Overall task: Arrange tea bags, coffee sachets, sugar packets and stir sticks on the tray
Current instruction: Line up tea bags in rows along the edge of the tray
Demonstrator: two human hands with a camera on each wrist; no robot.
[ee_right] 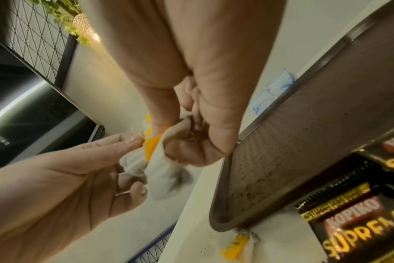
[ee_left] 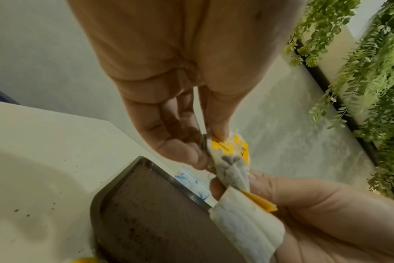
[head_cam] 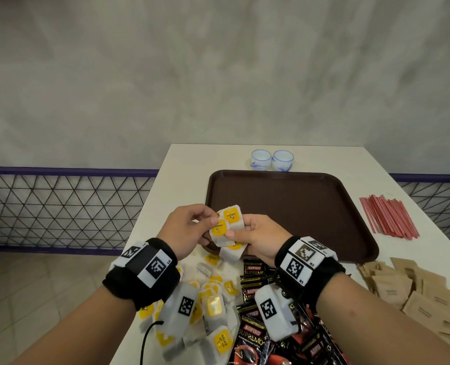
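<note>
Both hands hold a small bunch of white tea bags with yellow tags [head_cam: 229,225] just above the near-left corner of the brown tray [head_cam: 297,206], whose inside is bare. My left hand [head_cam: 213,219] pinches the yellow tag of one bag [ee_left: 225,146] between thumb and fingers. My right hand [head_cam: 241,233] grips the other bags [ee_right: 167,165], thumb on top. Loose tea bags [head_cam: 210,306] lie piled on the table under my left wrist. Black coffee sachets [head_cam: 253,335] lie under my right wrist. Brown sugar packets [head_cam: 416,291] lie near right, red stir sticks [head_cam: 387,217] right of the tray.
Two small white-and-blue cups [head_cam: 271,159] stand behind the tray at the far table edge. The white table [head_cam: 187,180] ends close to the left of my hands, with a wire-mesh railing [head_cam: 60,206] beyond. One tea bag [ee_right: 241,245] lies against the tray's near corner.
</note>
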